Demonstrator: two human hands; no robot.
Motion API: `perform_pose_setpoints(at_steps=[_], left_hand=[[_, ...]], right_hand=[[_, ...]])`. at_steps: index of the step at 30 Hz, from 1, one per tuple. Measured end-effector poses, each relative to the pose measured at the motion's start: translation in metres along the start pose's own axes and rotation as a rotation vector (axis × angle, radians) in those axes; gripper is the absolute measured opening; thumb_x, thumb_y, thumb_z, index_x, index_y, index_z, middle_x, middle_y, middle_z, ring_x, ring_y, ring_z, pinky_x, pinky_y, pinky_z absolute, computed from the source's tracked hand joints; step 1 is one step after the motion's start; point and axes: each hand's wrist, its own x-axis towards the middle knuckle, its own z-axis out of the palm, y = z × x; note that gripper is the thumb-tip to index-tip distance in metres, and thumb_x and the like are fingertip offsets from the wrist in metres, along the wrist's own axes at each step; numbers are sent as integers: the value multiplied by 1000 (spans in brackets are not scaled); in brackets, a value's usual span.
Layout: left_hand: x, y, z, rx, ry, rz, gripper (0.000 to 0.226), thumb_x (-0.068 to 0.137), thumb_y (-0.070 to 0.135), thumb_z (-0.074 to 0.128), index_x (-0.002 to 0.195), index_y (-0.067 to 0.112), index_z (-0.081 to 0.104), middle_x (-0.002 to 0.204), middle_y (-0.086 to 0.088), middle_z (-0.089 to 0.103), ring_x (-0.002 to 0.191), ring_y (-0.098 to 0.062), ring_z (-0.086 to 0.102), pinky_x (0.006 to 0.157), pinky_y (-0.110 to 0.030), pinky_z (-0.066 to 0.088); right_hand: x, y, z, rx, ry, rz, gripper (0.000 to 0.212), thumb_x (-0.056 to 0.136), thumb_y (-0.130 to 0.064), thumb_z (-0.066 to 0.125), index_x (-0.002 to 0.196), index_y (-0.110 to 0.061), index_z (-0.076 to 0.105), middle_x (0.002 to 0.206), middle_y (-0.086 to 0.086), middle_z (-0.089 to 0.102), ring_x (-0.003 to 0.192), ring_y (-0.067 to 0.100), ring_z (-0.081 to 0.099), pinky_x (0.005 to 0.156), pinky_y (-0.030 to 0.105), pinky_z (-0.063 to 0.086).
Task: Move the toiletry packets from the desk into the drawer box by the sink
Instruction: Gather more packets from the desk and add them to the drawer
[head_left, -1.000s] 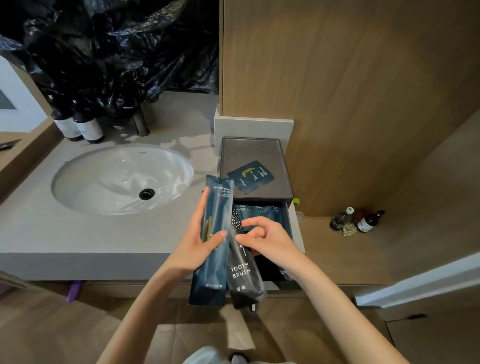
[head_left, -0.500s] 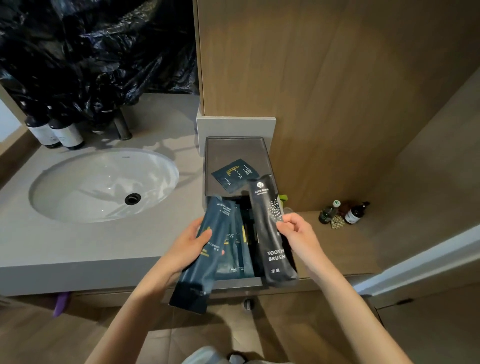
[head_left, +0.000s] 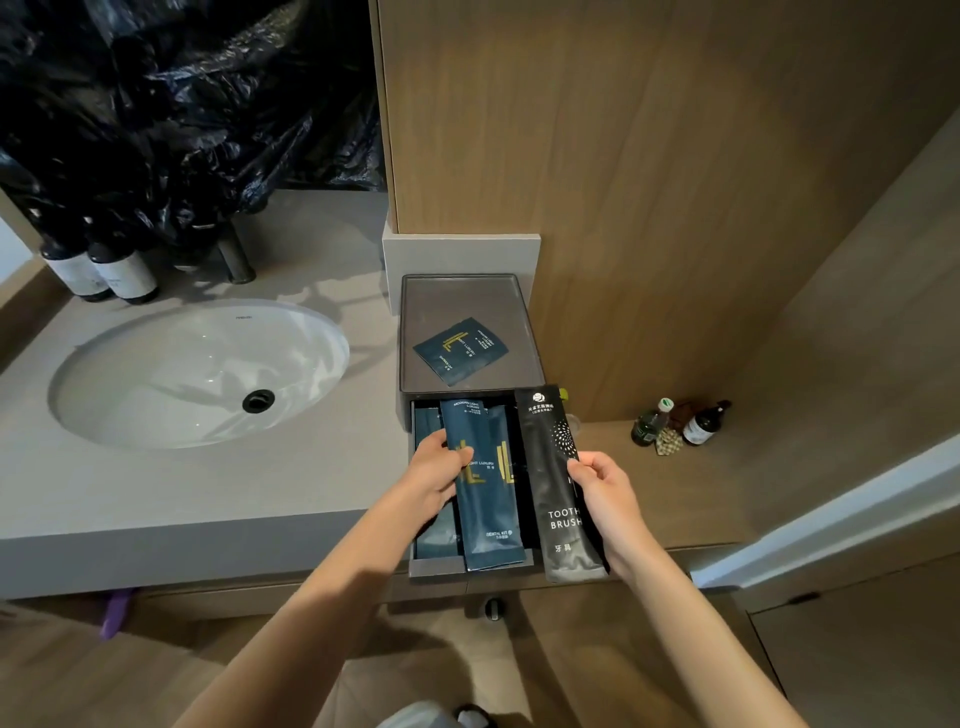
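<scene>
Holding a blue packet (head_left: 485, 499) in the open drawer (head_left: 435, 569) at the surface's (head_left: 208, 499) right edge with the left hand (head_left: 435, 470), pinching a black toothbrush packet (head_left: 551, 467) over its right rim with the right hand (head_left: 605, 496). Liable to jam the drawer if left overhanging, or slip to the floor (head_left: 156, 675)

We are looking at a dim, warm scene. Soft light seems to come from the far left, brightest on the white sink (head_left: 156, 374), which shows small glints, and as a pale patch on the wood panel (head_left: 649, 145). Shadows of the black plastic sheeting (head_left: 182, 104) streak it and the grey desk (head_left: 156, 499). Lettering on the black packet (head_left: 551, 467) reads sharp; straight lines bow toward the frame edges.
</scene>
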Motion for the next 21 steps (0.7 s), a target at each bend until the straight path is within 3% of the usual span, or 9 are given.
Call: perform_pose_setpoints(at_steps=[5, 9, 13, 16, 21], left_hand=[[16, -3, 2, 51, 56, 29, 51, 94, 6, 54, 142, 9, 39, 133, -9, 56, 120, -25, 55, 106, -40, 43], [9, -2, 3, 228, 69, 164, 64, 93, 8, 58, 148, 7, 25, 135, -5, 47, 134, -23, 41, 105, -28, 35], [-6, -13, -6, 568, 77, 382, 84, 86, 13, 68, 151, 11, 15, 150, -12, 32, 137, -26, 36, 113, -39, 33], [-21, -25, -17, 918, 54, 595, 74, 88, 23, 65, 149, 15, 26, 151, -5, 31, 140, -18, 31, 115, -27, 23], [-29, -28, -26, 1322, -212, 723, 69, 93, 48, 49, 151, 34, 15, 161, 7, 8, 149, -16, 3, 119, -34, 13]], right_hand=[[-1, 2, 0, 22, 5, 4, 11, 96, -20, 51, 99, -15, 61, 102, 14, 65, 96, 28, 61, 96, 47, 46], [0, 2, 0, 32, 5, 2, 11, 96, -19, 51, 99, -14, 60, 101, 16, 64, 91, 23, 58, 94, 43, 46], [1, 4, 1, 24, 9, -13, 10, 97, -17, 49, 95, -15, 58, 95, 11, 60, 88, 21, 55, 91, 41, 47], [2, 9, 3, 7, 10, -22, 10, 97, -18, 49, 94, -14, 58, 92, 13, 58, 85, 22, 54, 89, 44, 47], [4, 11, 5, 13, 28, -30, 10, 97, -16, 49, 97, -11, 58, 93, 12, 60, 85, 21, 54, 82, 35, 45]])
